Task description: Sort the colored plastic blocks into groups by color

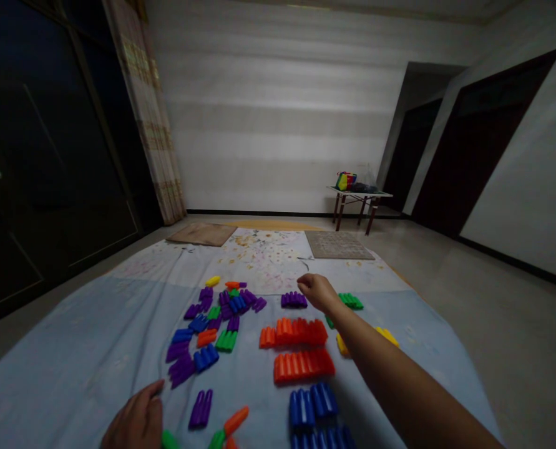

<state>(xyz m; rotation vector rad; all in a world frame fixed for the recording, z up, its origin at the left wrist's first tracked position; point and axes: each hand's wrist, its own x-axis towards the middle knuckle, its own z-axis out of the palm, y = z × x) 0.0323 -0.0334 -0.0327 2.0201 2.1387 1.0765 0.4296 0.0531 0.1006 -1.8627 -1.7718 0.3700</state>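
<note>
My right hand (316,290) reaches over the cloth with its fingers curled together, just right of a purple row (294,300); whatever it may hold is hidden. My left hand (136,419) rests low at the left, fingers bent, beside a purple pair (200,409) and a partly covered green piece (169,439). Red-orange rows (304,365) and blue rows (313,405) lie below the purple row. Green pieces (351,301) and yellow pieces (387,337) lie partly behind my right forearm. A mixed pile, with blue pieces (206,357) among it, spreads at centre left.
A pale blue floral cloth (118,324) covers the surface. Two flat mats, one brown (203,234) and one grey (338,244), lie at its far edge. Farther back stands a small table (381,194) with a colourful bag (346,181).
</note>
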